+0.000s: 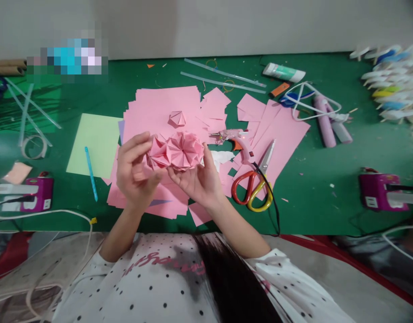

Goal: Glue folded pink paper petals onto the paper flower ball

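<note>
Between my two hands, above the paper stack, is a folded pink paper flower ball (183,150) made of several pleated units. My left hand (135,168) grips its left side, with fingers curled over the top and the thumb below. My right hand (202,179) holds the right side, fingers underneath and thumb at the edge. A single folded pink paper piece (177,118) lies on the pink paper stack (159,101) just beyond. To the right rest a pink glue gun (238,138) and scissors (252,184) with one red and one yellow handle.
Pink sheets (277,130) spread to the right. At left lie green paper (88,134), a blue pen (91,172) and a tape roll (34,146). Glue sticks (223,74) lie at the back. Purple power boxes (40,193) stand at both sides; a black cord (274,202) runs over the front edge.
</note>
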The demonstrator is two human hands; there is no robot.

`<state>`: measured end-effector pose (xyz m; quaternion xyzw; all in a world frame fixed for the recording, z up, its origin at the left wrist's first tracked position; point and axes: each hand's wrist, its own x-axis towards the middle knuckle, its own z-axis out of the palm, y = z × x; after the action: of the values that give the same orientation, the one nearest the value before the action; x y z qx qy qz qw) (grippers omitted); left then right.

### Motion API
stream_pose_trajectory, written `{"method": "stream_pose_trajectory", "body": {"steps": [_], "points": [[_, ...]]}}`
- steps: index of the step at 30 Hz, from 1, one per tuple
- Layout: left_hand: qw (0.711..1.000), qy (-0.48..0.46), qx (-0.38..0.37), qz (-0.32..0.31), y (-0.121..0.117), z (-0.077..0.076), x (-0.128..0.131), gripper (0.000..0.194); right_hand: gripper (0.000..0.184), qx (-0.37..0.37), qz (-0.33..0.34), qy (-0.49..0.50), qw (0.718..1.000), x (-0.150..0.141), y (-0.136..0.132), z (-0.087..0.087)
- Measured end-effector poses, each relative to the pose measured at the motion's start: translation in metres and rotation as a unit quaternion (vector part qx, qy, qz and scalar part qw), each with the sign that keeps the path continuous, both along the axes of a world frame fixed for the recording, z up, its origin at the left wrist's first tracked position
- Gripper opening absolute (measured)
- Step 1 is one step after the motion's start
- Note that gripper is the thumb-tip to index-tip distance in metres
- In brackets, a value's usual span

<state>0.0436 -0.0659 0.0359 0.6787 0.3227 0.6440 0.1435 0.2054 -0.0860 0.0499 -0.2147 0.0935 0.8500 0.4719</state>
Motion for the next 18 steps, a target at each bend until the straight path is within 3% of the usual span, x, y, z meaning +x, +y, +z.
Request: {"method": "stream_pose_trajectory", "body": {"steps": [3, 5, 13, 18], "points": [[0.999, 0.045, 0.018, -0.016, -0.001, 0.0, 0.003, 0.075, 0.044, 0.032, 0.016, -0.012, 0.999, -0.001, -0.004, 0.001], [0.998, 0.048, 0.003, -0.032, 0.0, -0.001, 0.006, 0.077, 0.04, 0.05, 0.018, -0.019, 0.998, -0.001, -0.005, 0.001], [0.996, -0.061, -0.025, -0.06, 0.002, 0.005, 0.014, 0.051, 0.035, 0.049, 0.017, -0.06, 0.997, 0.001, -0.007, -0.002], [0.994, 0.05, -0.075, -0.061, -0.004, 0.007, 0.01, 0.041, 0.036, 0.074, 0.026, -0.094, 0.992, 0.001, -0.007, -0.003]]}}
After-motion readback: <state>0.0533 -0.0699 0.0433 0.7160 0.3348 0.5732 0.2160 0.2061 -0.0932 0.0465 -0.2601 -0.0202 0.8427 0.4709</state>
